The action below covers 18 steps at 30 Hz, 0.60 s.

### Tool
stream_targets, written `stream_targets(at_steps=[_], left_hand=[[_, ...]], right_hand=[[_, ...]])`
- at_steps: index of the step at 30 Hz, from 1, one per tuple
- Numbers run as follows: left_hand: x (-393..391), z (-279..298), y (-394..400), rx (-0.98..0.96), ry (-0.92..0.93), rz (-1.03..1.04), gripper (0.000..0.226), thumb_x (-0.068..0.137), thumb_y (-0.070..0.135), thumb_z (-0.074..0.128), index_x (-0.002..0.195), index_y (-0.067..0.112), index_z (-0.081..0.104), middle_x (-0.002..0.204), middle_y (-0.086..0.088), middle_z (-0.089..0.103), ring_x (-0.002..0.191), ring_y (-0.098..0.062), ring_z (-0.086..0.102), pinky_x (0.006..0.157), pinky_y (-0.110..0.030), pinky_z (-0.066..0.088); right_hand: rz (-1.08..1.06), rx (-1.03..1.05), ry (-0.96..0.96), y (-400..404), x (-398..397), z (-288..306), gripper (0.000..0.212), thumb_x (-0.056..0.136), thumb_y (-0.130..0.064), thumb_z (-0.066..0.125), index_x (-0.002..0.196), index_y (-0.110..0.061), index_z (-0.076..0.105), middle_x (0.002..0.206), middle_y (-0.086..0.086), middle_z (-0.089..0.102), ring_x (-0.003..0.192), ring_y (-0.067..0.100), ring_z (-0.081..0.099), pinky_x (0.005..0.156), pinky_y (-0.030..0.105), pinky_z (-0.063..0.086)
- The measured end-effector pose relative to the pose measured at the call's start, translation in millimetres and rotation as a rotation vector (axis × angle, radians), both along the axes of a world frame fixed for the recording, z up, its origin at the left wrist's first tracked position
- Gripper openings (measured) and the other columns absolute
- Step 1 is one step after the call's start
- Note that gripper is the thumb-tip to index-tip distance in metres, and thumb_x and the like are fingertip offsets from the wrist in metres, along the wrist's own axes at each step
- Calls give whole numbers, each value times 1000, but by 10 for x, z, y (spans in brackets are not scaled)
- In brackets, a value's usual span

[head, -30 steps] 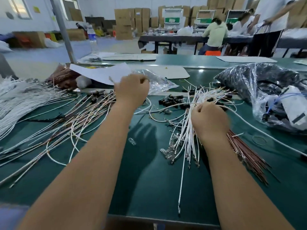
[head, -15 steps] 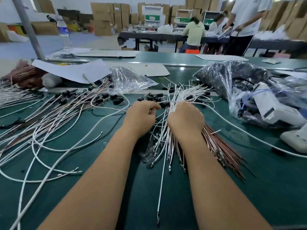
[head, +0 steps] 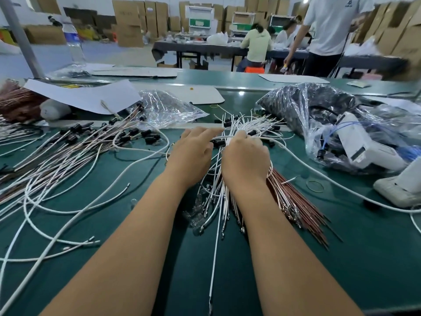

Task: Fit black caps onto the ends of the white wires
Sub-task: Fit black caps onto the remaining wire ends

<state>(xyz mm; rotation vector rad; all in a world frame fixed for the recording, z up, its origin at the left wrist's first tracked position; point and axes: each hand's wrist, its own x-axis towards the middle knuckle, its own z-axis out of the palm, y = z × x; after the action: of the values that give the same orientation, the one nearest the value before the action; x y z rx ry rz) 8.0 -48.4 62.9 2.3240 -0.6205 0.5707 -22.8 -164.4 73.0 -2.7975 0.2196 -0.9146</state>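
Observation:
My right hand (head: 246, 158) grips a bundle of white wires (head: 248, 126) lying on the green table (head: 341, 258), with their far ends fanning out beyond my fingers. My left hand (head: 193, 151) is right beside it, its index finger stretched toward the bundle. Its thumb and fingers pinch a black cap (head: 218, 142). More loose black caps (head: 251, 132) lie among the wire ends. One white wire (head: 214, 258) trails from the bundle toward the table's near edge. To the left lies a spread of wires with black caps on their ends (head: 127, 135).
Reddish-brown wires (head: 296, 201) lie under my right wrist. A plastic bag of black parts (head: 303, 106) and a white tool in plastic (head: 364, 144) sit right. A crumpled clear bag (head: 168, 108), paper (head: 86, 94) and a bottle (head: 73, 42) stand behind. People work at far tables.
My left hand came back from the far left pile to the loose caps beside the bundle, and its fingers have stretched toward the wires. My right hand kept its grip on the bundle.

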Motion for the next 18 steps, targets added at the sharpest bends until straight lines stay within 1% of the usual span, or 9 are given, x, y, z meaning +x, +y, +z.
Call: stream_targets(at_steps=[3,6,8,11,12,14,16,17,18], left_hand=[[1,19,-15,-18,16,7,51,96,10,44,143,28,39,133,1,51,124,-19,35,103,-30,29],[-4,29,-6,-12,-27,-16,46,97,10,45,139,26,45,134,1,52,125,-21,36,101,-30,30],[-6,23,2,-11,-54,-42,40,98,9,43,134,22,53,133,0,53,123,-24,39,100,-32,34],[20,9,10,-32,-78,-58,34,100,9,38,127,15,57,127,-3,56,117,-27,44,96,-36,36],[29,2,16,-29,-86,-54,30,100,9,37,123,12,58,125,-5,56,115,-29,46,96,-36,35],[43,-2,16,-35,-93,-43,24,101,9,38,113,7,59,120,-7,57,112,-31,47,95,-31,33],[28,20,6,-106,-101,-35,18,99,6,41,103,4,59,118,-7,58,111,-28,48,94,-26,30],[11,41,1,-161,-116,-37,16,98,6,42,99,4,58,117,-6,59,111,-26,49,94,-25,30],[-11,69,-3,-216,-132,-36,14,98,8,44,96,5,57,116,-4,59,110,-22,49,93,-24,31]], right_hand=[[43,12,-94,20,-1,28,19,91,-6,42,106,-6,54,104,10,60,98,26,51,81,32,36],[114,23,-143,39,0,50,22,93,-3,38,107,-7,55,103,9,60,98,25,52,82,31,36],[166,39,-181,51,-8,56,19,94,-2,38,105,-6,53,97,10,61,92,27,53,76,33,35],[261,113,-223,72,-41,53,11,94,-1,41,101,-4,48,81,12,59,74,30,51,61,34,27],[298,139,-224,87,-49,55,10,94,-1,41,100,-3,48,79,11,57,71,29,48,60,33,26],[368,171,-265,111,-69,76,12,90,3,41,96,-3,49,80,7,51,73,24,43,62,32,27],[384,146,-354,120,-82,102,15,84,8,43,91,-2,52,85,8,50,77,21,40,67,30,30],[370,149,-387,108,-87,107,15,84,7,43,90,-2,53,84,9,52,75,22,42,66,30,31],[352,171,-399,88,-90,109,13,85,5,43,90,-3,52,80,9,53,70,23,43,61,31,31]])
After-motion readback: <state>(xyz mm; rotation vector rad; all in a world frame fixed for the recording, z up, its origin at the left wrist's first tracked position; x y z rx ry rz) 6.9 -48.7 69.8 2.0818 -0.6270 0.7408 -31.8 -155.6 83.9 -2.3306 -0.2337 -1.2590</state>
